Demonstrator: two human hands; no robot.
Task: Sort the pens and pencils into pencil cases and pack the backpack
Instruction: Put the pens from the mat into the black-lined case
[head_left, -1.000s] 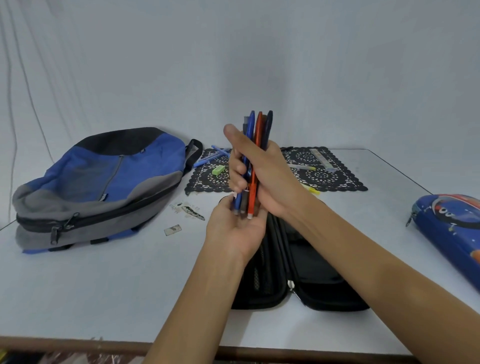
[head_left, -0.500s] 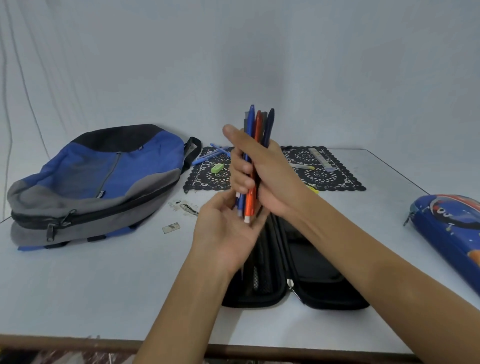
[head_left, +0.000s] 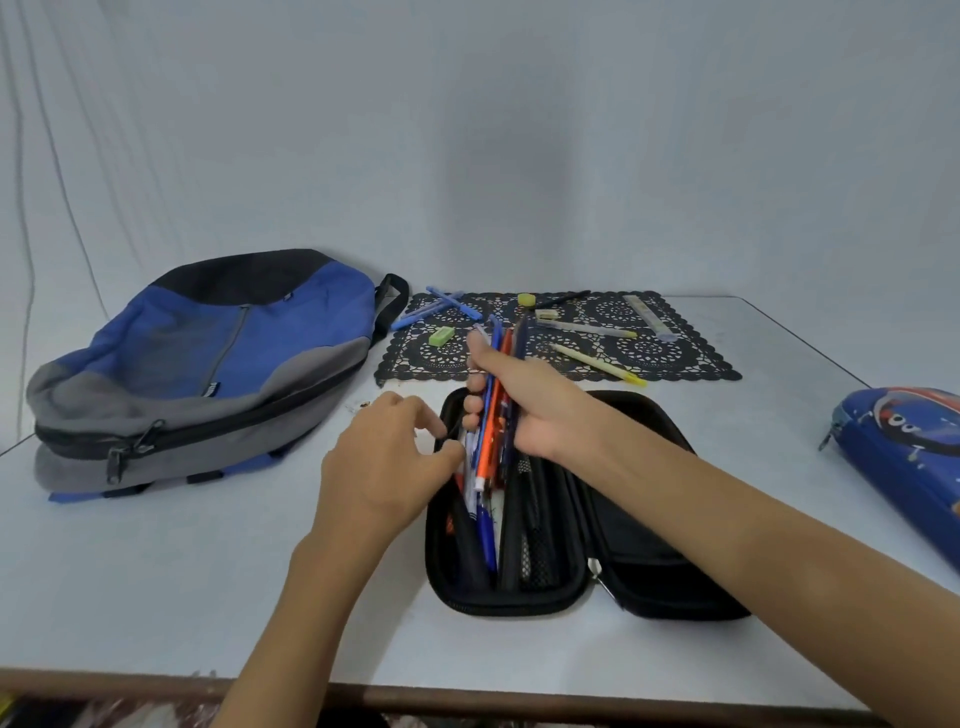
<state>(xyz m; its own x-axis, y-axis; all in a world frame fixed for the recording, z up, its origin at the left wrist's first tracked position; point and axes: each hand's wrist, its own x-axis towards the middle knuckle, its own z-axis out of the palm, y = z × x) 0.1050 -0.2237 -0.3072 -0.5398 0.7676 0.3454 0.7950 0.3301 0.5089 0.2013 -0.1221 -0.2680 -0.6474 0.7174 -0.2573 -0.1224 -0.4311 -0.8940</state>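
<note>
At the middle of the desk, a black pencil case lies unzipped and spread flat, its two halves side by side. The right hand comes in from the lower right, with the forearm slanting across the case's right half. It is held over the far end of the left half. Its grip is wrapped round a bundle of pens with blue, orange and dark barrels. The bundle is steeply tilted: the lower tips are down inside the left half and the upper ends point toward the lace mat.

The left hand comes in from the lower left with the wrist raised. Its fingertips curl onto the case's left rim, seemingly pinching it, though motion blur leaves that uncertain.

More pens lie lengthwise in the left half, nearer the camera.

A blue and grey backpack lies flat at the left, zipped, well apart from the case. A blue pencil case sits at the right edge of the desk. Loose pens, a green eraser and a yellow pen rest on the mat.
</note>
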